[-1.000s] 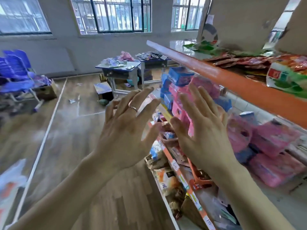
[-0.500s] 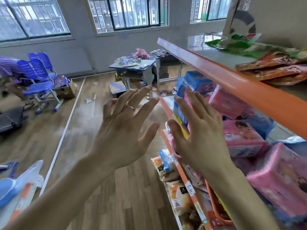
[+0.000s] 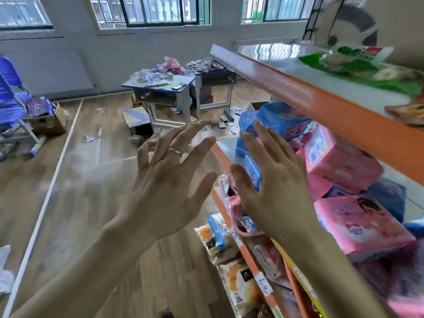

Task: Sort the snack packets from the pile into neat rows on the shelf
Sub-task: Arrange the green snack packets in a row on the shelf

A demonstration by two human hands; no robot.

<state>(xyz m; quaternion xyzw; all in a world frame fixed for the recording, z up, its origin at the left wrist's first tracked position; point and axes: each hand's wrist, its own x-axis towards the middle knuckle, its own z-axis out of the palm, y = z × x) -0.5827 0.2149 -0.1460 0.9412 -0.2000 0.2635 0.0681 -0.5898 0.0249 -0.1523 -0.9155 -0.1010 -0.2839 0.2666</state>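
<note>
The left hand [image 3: 165, 191] and right hand [image 3: 273, 191] hang empty, fingers spread, slightly apart, beside the shelf [image 3: 321, 104]. Loose snack packets [image 3: 358, 70] lie on its top board at 2 o'clock; a blind reach could sweep them off the edge. That board is cut off at 3 o'clock; the worktop [image 3: 146, 87] heap at 11 is blurred
</note>
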